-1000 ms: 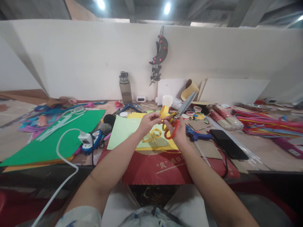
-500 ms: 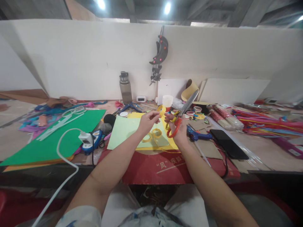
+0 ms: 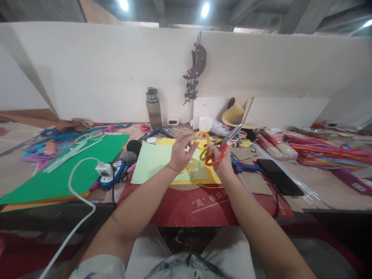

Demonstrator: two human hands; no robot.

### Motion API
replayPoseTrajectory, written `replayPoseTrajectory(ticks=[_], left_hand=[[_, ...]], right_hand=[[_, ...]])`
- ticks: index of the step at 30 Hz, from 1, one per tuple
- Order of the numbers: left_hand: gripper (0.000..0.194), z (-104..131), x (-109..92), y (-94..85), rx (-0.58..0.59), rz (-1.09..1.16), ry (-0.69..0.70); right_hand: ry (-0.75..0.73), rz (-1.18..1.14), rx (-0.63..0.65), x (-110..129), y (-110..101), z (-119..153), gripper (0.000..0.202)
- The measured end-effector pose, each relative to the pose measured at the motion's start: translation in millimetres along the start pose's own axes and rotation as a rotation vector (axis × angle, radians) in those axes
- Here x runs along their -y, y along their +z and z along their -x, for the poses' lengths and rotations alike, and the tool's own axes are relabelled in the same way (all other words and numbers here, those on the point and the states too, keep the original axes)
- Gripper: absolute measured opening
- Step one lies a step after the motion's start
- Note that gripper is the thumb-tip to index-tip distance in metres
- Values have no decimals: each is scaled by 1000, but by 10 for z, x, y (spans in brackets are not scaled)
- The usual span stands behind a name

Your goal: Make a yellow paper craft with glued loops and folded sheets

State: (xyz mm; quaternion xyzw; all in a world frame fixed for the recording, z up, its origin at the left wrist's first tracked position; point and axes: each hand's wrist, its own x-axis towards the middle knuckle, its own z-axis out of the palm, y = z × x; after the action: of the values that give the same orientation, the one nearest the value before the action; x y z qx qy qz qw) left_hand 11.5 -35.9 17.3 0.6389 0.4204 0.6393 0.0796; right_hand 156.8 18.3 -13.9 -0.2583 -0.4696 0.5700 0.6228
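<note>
Taking the yellow paper coil [image 3: 207, 138] as the dial's centre, the green sheet [image 3: 61, 174] lay at nine o'clock on the tabletop [image 3: 293, 164], with a white plug [image 3: 104, 169] in a blue power strip [image 3: 118, 173] between eight and nine; the slack white cable [image 3: 92, 211] beside them might have snagged a forearm and dragged the plug. At ten o'clock stood a capped grey bottle [image 3: 154, 112], its contents too dim to tell. The left hand [image 3: 178, 155], between eight and nine, had its fingers spread, thumb near the coil. Thin yellow loops [image 3: 192, 164] rested at seven on a pale green sheet [image 3: 152, 162]; a sleeve or wrist could have caught and creased them. The coil itself sat between the two hands' fingertips, blurred, and could have sprung open if pressure slackened. A whitish cup [image 3: 205, 123] stood at twelve, its inside hidden. The right hand [image 3: 221, 163], between four and five, was closed around red-handled scissors [image 3: 222, 153], whose blades pointed up toward two to three; a careless wrist turn might have nicked the paper or knocked the small round tubs [image 3: 242, 134] at three, contents unclear. Near three, clear plastic bags [image 3: 277, 146] held red-and-white wrapped bundles.
</note>
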Motion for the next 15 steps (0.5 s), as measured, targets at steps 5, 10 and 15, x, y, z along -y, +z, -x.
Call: replayPoseTrajectory(ticks=[5,10,15], left_hand=[[31,-121,219,3,26,376,-491],[33,-73,233,36,412,464,-547],[37,-81,234,34,170,549,-554]], right_hand=[[117,-22,142,63,16,27,48],[145,8,227,78,50,78,53],[69,129,214,54,32,102,52]])
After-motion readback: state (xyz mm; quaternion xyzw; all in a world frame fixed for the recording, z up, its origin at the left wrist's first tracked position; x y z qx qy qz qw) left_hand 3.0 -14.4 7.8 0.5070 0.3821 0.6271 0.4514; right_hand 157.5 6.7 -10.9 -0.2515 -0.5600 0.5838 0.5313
